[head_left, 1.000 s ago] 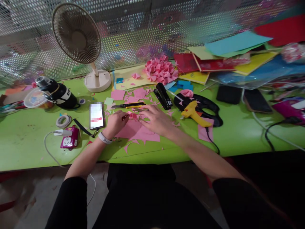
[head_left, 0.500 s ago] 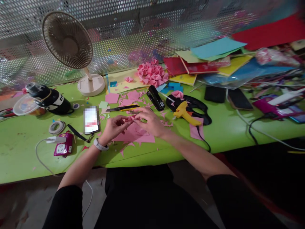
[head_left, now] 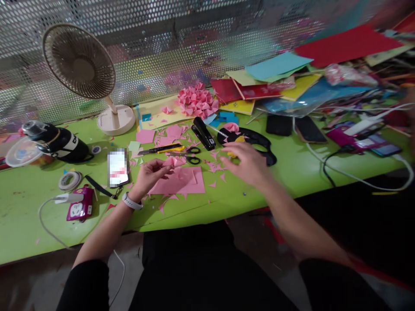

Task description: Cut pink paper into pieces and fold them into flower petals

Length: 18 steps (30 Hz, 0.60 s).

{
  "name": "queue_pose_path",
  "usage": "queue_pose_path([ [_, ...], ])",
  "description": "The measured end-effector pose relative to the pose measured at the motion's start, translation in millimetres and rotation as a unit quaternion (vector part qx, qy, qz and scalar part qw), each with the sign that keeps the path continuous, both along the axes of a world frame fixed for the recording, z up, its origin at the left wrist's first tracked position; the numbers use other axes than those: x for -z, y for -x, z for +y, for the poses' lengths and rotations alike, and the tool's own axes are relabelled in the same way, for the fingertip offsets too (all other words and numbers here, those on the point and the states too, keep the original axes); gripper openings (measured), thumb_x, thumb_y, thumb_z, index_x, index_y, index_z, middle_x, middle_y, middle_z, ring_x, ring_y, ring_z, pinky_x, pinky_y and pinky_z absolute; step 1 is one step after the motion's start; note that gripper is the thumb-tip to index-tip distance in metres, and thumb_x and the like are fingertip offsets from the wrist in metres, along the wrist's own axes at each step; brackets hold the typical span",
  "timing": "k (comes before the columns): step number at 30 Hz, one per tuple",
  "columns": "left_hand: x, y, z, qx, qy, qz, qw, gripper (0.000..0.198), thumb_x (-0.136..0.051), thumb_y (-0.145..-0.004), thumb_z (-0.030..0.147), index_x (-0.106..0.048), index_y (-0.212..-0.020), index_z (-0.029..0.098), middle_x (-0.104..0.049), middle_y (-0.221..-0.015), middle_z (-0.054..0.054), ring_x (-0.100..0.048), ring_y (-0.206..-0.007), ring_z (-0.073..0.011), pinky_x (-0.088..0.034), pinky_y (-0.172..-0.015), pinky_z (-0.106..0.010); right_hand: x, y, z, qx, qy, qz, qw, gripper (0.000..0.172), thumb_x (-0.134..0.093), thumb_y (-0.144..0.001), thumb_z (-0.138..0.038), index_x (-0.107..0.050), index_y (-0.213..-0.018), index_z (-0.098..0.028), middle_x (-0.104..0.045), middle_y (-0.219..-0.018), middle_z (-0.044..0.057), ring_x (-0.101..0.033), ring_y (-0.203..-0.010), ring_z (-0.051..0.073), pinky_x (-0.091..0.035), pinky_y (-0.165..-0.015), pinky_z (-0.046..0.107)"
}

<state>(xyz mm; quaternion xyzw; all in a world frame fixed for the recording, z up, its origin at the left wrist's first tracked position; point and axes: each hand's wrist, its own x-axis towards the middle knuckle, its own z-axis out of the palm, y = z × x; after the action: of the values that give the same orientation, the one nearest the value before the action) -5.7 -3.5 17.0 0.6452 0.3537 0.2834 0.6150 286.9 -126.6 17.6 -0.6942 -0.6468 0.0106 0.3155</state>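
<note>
My left hand [head_left: 149,172] is raised a little over the green table [head_left: 29,211], fingers pinched on a small folded pink paper piece [head_left: 170,161]. Below it lies a flat pink paper sheet [head_left: 181,180] with pink scraps around. My right hand [head_left: 246,163] is out to the right, blurred by motion, over the yellow glue gun [head_left: 236,140], which it mostly hides. I cannot make out whether its fingers hold anything. Scissors [head_left: 189,155] and a yellow utility knife [head_left: 162,149] lie just beyond the pink sheet.
A desk fan [head_left: 84,73] and black bottle [head_left: 56,140] stand at the left, with a phone [head_left: 117,167], tape roll [head_left: 69,180] and magenta charger [head_left: 77,209]. A black stapler [head_left: 203,133], pink paper flowers [head_left: 196,100], coloured sheets [head_left: 279,73], phones and cables fill the back right.
My right hand left the pink piece and swung right to the glue gun. My left hand kept the folded piece. The scissors now lie uncovered. The view has shifted right.
</note>
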Motion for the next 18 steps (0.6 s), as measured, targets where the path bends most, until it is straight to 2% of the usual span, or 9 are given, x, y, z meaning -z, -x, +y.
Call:
queue_pose_path([
  [3, 3.9, 0, 3, -0.008, -0.010, -0.001, 1.000, 0.038, -0.082, -0.072, 0.043, -0.067, -0.088, 0.012, -0.074, -0.082, -0.007, -0.075, -0.075, -0.0180, -0.059, -0.059, -0.023, 4.9, -47, -12, 0.124, 0.116, -0.118, 0.978, 0.036, -0.064, -0.080, -0.032, -0.068, -0.113, -0.018, -0.065, -0.122, 0.015, -0.060, -0.111, 0.035, -0.050, -0.090, 0.048],
  [5, 6.4, -1, 3, -0.014, -0.014, -0.004, 1.000, 0.037, -0.083, -0.071, 0.040, -0.066, -0.087, 0.012, -0.074, -0.080, -0.006, -0.074, -0.071, -0.0166, -0.058, -0.058, -0.022, 10.4, -63, -13, 0.145, 0.189, -0.156, 0.959, 0.038, -0.064, -0.077, -0.034, -0.068, -0.110, -0.017, -0.066, -0.118, 0.015, -0.061, -0.104, 0.034, -0.050, -0.083, 0.044],
  [7, 8.3, -1, 4, -0.016, -0.018, -0.006, 1.000, 0.036, -0.083, -0.071, 0.039, -0.065, -0.085, 0.012, -0.073, -0.076, -0.005, -0.073, -0.068, -0.0156, -0.058, -0.056, -0.021, 15.9, -69, -9, 0.135, 0.227, -0.177, 0.948, 0.036, -0.062, -0.077, -0.035, -0.068, -0.107, -0.016, -0.067, -0.112, 0.015, -0.061, -0.099, 0.032, -0.048, -0.079, 0.040],
  [13, 10.3, 1, 5, -0.009, -0.043, -0.007, 0.999, 0.031, -0.079, -0.077, 0.038, -0.065, -0.087, 0.013, -0.073, -0.075, -0.005, -0.072, -0.067, -0.0141, -0.059, -0.059, -0.022, 24.0, -71, 6, 0.131, 0.223, -0.232, 0.938, 0.038, -0.064, -0.076, -0.039, -0.068, -0.103, -0.012, -0.067, -0.105, 0.019, -0.058, -0.099, 0.034, -0.044, -0.082, 0.042],
  [18, 8.8, 0, 4, -0.015, -0.044, 0.005, 0.999, 0.032, -0.080, -0.076, 0.039, -0.064, -0.086, 0.013, -0.073, -0.074, -0.005, -0.073, -0.067, -0.0153, -0.059, -0.059, -0.023, 27.7, -73, 11, 0.137, 0.239, -0.230, 0.934, 0.044, -0.066, -0.075, -0.043, -0.066, -0.104, -0.010, -0.067, -0.105, 0.020, -0.059, -0.098, 0.034, -0.043, -0.083, 0.042],
])
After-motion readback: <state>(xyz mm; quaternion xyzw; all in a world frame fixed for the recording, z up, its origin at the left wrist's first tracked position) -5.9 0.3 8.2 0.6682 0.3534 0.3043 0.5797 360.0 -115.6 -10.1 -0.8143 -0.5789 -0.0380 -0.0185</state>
